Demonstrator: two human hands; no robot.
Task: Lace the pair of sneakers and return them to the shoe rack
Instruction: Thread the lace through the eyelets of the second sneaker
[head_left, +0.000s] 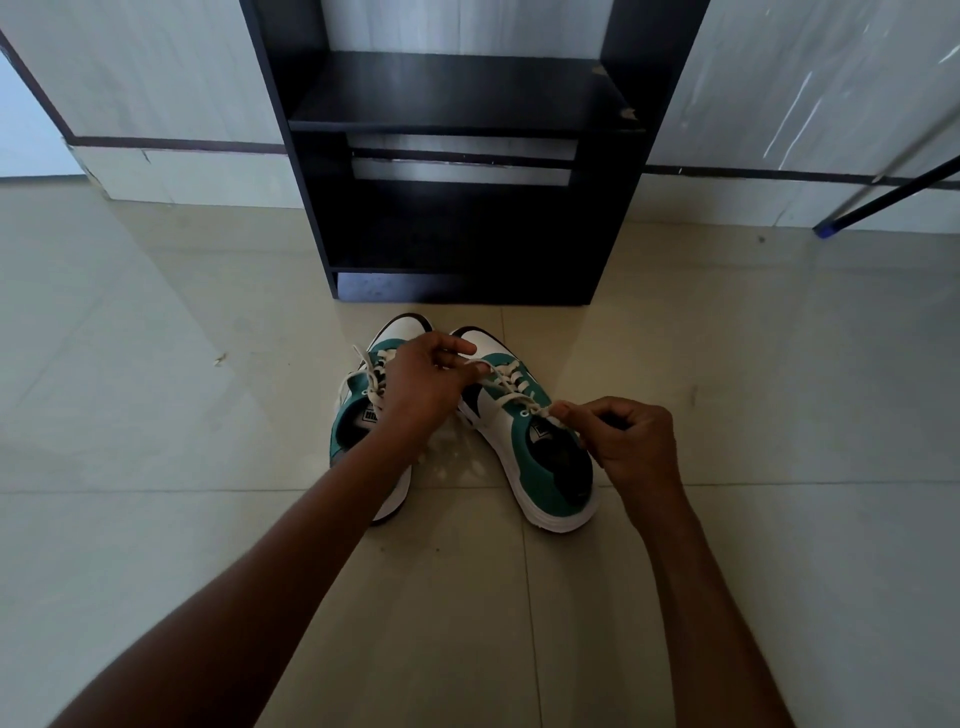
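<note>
Two green and white sneakers stand side by side on the tiled floor, toes towards the black shoe rack (457, 119). The left sneaker (358, 421) is partly covered by my left forearm; its white lace lies loose over the tongue. The right sneaker (540, 457) has a white lace (511, 384) crossed through its eyelets. My left hand (421, 384) pinches one end of that lace above the gap between the shoes. My right hand (634, 441) pinches the other end beside the top eyelets.
The rack has an upper shelf and a lower compartment (462, 234), both with nothing in them. A dark rod with a blue tip (883, 197) leans at the right by the wall. Pale floor tiles (156, 364) spread on both sides.
</note>
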